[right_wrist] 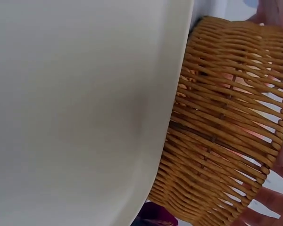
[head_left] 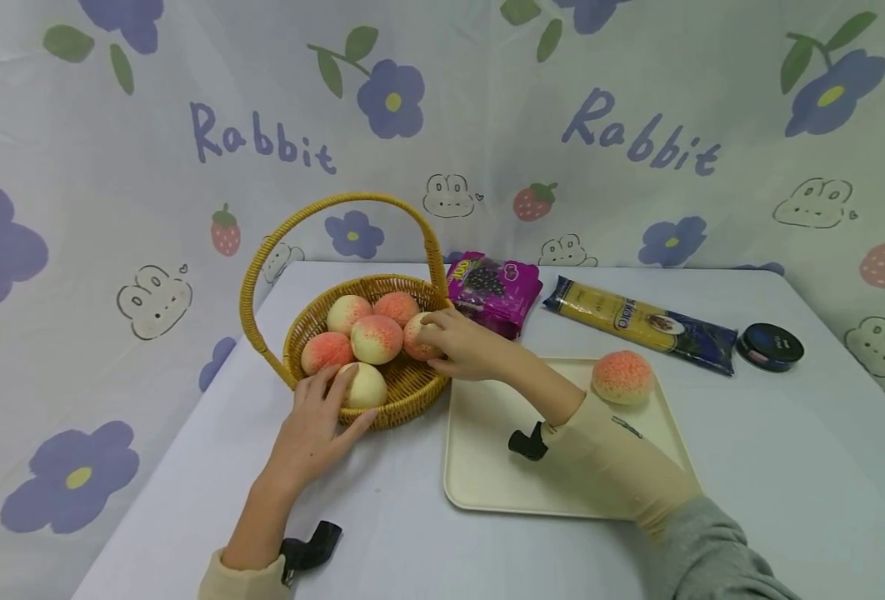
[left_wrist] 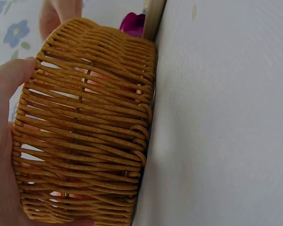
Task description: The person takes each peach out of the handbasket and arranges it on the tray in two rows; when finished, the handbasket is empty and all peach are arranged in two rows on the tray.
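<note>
A wicker basket (head_left: pixel 405 406) with a tall arched handle holds several pink-and-cream toy peaches. My left hand (head_left: pixel 311 433) lies at its near left rim. Its fingers touch a pale peach (head_left: pixel 367 387) at the front, and the thumb spreads along the rim. In the left wrist view the thumb (left_wrist: pixel 14 75) meets the rim, while the wicker hides most of the peaches. At the basket's right side my right hand (head_left: pixel 472 343) grips another peach (head_left: pixel 417 337), fingers on top and thumb lower down. That peach is still within the rim.
A cream tray (head_left: pixel 487 467) sits right of the basket, under my right forearm, with one peach (head_left: pixel 622 377) at its far right corner. Behind are a purple grape-printed packet (head_left: pixel 491 292), a yellow-and-blue pasta packet (head_left: pixel 637 323) and a round dark tin (head_left: pixel 770 347).
</note>
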{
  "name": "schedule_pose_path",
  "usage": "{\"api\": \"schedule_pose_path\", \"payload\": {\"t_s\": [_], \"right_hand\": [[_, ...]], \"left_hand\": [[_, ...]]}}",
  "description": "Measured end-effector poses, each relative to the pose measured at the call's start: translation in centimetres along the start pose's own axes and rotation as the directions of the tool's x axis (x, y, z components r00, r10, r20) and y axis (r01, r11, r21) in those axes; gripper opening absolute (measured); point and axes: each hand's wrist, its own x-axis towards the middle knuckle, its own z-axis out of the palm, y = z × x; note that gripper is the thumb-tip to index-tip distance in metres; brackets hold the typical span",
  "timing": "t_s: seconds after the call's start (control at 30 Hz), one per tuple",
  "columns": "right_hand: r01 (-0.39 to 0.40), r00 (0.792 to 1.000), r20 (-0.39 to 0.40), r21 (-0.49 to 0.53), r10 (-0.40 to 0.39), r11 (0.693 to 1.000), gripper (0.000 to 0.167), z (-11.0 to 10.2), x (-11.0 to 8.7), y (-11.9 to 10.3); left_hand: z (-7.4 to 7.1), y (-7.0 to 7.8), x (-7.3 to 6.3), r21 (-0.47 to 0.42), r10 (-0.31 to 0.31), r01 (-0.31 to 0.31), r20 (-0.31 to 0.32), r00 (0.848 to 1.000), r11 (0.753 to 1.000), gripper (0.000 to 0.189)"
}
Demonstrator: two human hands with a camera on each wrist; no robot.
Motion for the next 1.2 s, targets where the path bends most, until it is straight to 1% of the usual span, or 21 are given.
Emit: {"api": "schedule_pose_path", "payload": {"t_s": [0.13,0.2,0.23,0.4,0.53,0.67,0.83,0.9,1.07,1.2], "right_hand": [[0.053,0.997,-0.058,-0.041,-0.055,0.998,0.025,0.4,1.2,0.1],[0.057,0.995,-0.073,-0.053,-0.061,0.997,0.029,0.6,1.8,0.0],[0.051,0.996,-0.068,-0.063,-0.056,0.997,0.032,0.6,2.1,0.0],[-0.023,1.000,-0.022,-0.068,0.022,0.997,0.049,0.8,3.5,-0.5],[-0.101,0.995,0.009,-0.059,0.101,0.993,0.051,1.2,4.5,-0.7],[-0.177,0.984,0.012,-0.080,0.179,0.981,0.051,1.8,5.4,-0.7],[-0.268,0.959,0.060,-0.127,0.277,0.955,0.056,2.8,6.1,-0.8],[-0.295,0.949,0.078,-0.117,0.305,0.948,0.059,3.2,6.3,-0.9],[-0.334,0.937,0.088,-0.063,0.339,0.940,0.065,3.6,6.7,-1.1],[-0.321,0.942,0.080,-0.059,0.325,0.945,0.064,3.7,6.7,-1.5]], "left_hand": [[0.1,0.0,0.0,-0.001,0.005,-0.005,-0.006,1.000,1.000,0.067],[0.1,0.0,0.0,-0.004,0.006,-0.006,-0.009,1.000,1.000,0.067],[0.0,0.0,0.0,-0.004,0.007,-0.007,-0.010,1.000,1.000,0.067],[0.0,0.2,0.1,0.002,0.004,-0.004,-0.004,1.000,1.000,0.068],[0.0,0.2,0.1,0.008,-0.002,0.002,0.002,1.000,1.000,0.068],[0.0,0.2,0.0,0.008,-0.010,0.010,0.002,1.000,1.000,0.068],[0.1,0.2,-0.2,0.013,-0.008,0.008,-0.002,1.000,1.000,0.069],[0.1,0.2,-0.3,0.015,-0.008,0.009,-0.004,1.000,1.000,0.069],[0.0,0.4,-0.3,0.015,-0.005,0.006,-0.010,1.000,1.000,0.068],[-0.1,0.3,-0.2,0.017,-0.006,0.006,-0.012,1.000,1.000,0.068]]}}
